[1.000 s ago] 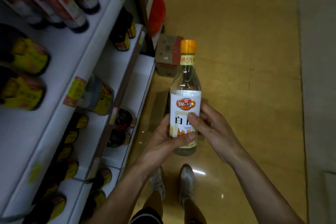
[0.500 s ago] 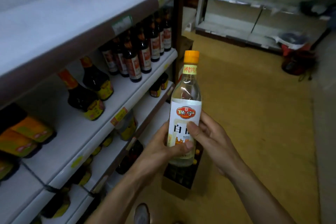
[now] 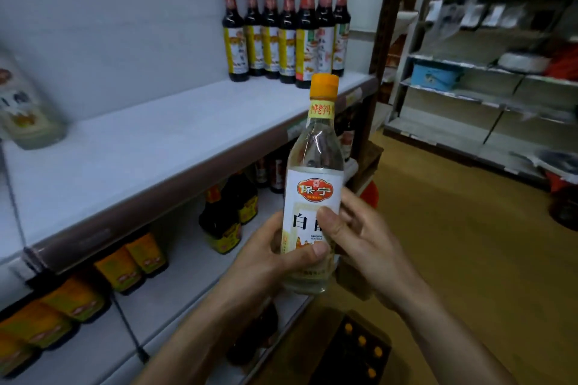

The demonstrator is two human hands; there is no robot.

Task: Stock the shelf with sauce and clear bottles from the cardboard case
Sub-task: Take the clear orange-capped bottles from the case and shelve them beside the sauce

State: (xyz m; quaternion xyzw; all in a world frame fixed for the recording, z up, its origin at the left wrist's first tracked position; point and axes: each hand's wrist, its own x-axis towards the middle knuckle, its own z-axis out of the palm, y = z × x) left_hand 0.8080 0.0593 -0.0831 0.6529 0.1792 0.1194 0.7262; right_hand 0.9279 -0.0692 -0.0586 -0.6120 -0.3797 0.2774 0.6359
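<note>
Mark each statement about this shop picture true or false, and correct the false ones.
1. Both the left hand and the right hand hold the clear bottle. True.
2. The bottle's cap is green. False: it is orange.
3. A row of dark sauce bottles stands at the far end of the upper shelf. True.
4. The clear bottle stands on the upper shelf. False: the hands hold it upright in the air, in front of the shelf's edge.
5. The cardboard case sits on the upper shelf. False: it is low down, below the hands.
</note>
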